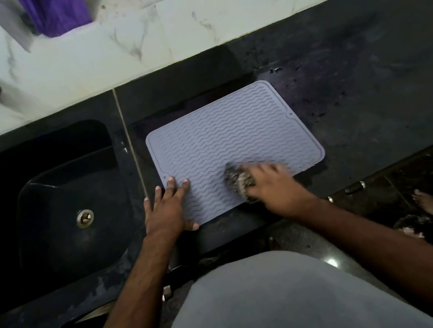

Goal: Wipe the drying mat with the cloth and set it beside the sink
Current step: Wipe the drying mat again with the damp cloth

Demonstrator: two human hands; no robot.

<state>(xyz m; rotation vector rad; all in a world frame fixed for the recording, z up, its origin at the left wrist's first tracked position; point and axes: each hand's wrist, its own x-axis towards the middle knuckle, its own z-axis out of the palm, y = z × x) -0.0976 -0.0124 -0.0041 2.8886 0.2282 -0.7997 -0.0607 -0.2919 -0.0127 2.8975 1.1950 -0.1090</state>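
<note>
Head view puts us over the dark polished stone worktop (371, 118), with the flat grey silicone drying mat with wavy ridges (234, 138) lying at the worktop's front edge, just beside the black sunken sink (47, 203) on its left. Our left hand (167, 207) lies flat on the mat's near left corner, fingers straight and spread, pinning it down. Our right hand (271, 183) is curled round the crumpled, mottled grey-brown cloth (237, 180) and presses it onto the mat near its front edge; the hand is blurred, which suggests a stroke in progress.

We judge the wiping step to be in hand, with much of the mat's far half yet to be covered, though we cannot tell how clean any part is. The next move calls for carrying the cloth across the ridges toward the far edge while the left hand holds the mat from sliding. Setting the mat needs little: it already lies beside the sink.
</note>
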